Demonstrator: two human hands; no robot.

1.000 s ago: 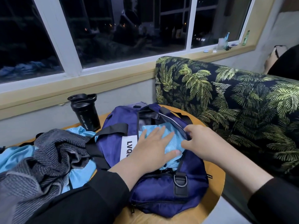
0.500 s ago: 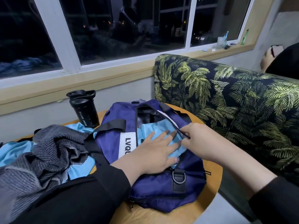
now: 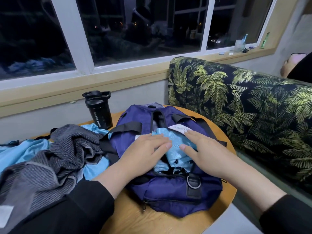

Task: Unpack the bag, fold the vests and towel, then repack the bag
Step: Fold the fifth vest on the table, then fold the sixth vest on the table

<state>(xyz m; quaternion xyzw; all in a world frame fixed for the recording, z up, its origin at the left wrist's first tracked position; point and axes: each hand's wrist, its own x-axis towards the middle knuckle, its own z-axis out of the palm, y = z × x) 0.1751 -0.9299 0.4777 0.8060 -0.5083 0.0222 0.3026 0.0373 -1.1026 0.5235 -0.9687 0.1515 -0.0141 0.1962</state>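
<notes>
Both hands are laid flat on a light blue vest that sits in the open mouth of a purple bag on a round wooden table. The left hand is spread with straight fingers, its fingertips pressed onto the vest's left side. The right hand is likewise extended, nothing being gripped. The two sets of fingertips almost meet over the blue cloth. Just beyond the right fingertips a white sewn label is seen; its print is too small to be read. Left of the left hand, a grey striped towel is heaped over more light blue fabric. Beyond the left fingertips a black shaker is stood, marked "SPORT BOTTLE". A palm-print sofa is seen past the right hand.
</notes>
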